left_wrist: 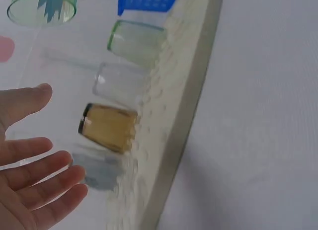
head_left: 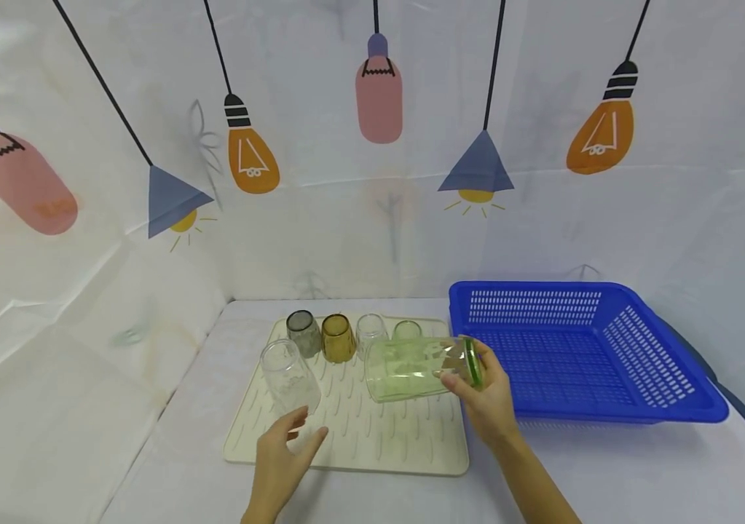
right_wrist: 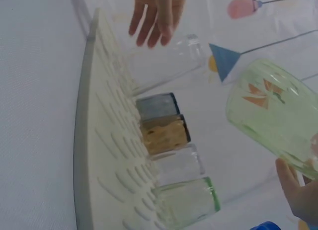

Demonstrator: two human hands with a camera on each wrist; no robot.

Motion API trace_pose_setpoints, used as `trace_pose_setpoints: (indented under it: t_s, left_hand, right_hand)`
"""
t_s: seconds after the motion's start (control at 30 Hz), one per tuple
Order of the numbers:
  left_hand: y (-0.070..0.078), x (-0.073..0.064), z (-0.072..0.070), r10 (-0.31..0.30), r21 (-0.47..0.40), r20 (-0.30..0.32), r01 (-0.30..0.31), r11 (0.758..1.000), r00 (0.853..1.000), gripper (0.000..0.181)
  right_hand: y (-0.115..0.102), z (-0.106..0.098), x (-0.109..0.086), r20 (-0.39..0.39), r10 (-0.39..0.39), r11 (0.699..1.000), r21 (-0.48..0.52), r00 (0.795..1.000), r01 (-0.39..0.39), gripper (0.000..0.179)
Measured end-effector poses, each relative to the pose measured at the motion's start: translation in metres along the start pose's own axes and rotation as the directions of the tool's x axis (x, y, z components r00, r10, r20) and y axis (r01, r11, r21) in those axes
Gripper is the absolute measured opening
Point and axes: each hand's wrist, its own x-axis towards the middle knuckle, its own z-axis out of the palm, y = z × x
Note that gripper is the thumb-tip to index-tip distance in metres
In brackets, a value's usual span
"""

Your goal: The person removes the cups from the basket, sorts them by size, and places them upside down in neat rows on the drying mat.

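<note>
My right hand (head_left: 491,402) grips a tall pale green glass (head_left: 405,367) at its thick green end, thumb on the near side. The glass lies almost level in the air above the ribbed cream drying mat (head_left: 346,444). My left hand (head_left: 283,457) is held over the mat's front left with thumb and fingers apart, holding nothing. Just beyond its fingertips stands a tall clear glass (head_left: 290,378). Behind are a small grey glass (head_left: 304,335), an amber glass (head_left: 338,340), a small clear glass (head_left: 371,331) and a small green glass (right_wrist: 189,202) in a row.
A blue plastic basket (head_left: 608,407) with slotted sides stands right of the mat, close to my right hand. The white table (head_left: 175,466) meets a white sheet (head_left: 320,240) printed with lamps at the back and left.
</note>
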Motion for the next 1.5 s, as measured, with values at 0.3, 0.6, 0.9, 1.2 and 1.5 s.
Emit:
trace_pose_setpoints:
  t_s: [0.3, 0.6, 0.9, 1.2, 1.5]
  left_hand:
    - [-0.039, -0.016, -0.032, -0.041, 0.242, -0.106, 0.066, 0.968, 0.993, 0.052]
    - [-0.063, -0.021, -0.055, -0.324, 0.362, 0.129, 0.260, 0.895, 0.937, 0.104]
    - [-0.074, -0.021, -0.057, -0.462, 0.368, 0.343, 0.336, 0.867, 0.818, 0.121]
    - [-0.086, -0.030, -0.052, -0.351, 0.338, 0.284, 0.249, 0.907, 0.892, 0.118]
    - [-0.089, -0.029, -0.051, -0.375, 0.331, 0.292, 0.275, 0.902, 0.880, 0.120]
  right_hand:
    - [0.003, 0.004, 0.002, -0.049, 0.035, 0.979, -0.197, 0.998, -0.044, 0.058]
    - [0.022, 0.017, 0.007, 0.018, 0.043, 0.960, -0.277, 0.999, -0.036, 0.064]
    - [0.041, 0.036, 0.017, 0.027, 0.093, 0.857, -0.511, 0.995, -0.067, 0.073]
    - [0.056, 0.055, 0.025, 0.084, 0.170, 0.802, -0.590, 0.982, -0.088, 0.077]
    - [0.078, 0.068, 0.035, 0.172, 0.162, 0.767, -0.642, 0.972, -0.014, 0.078]
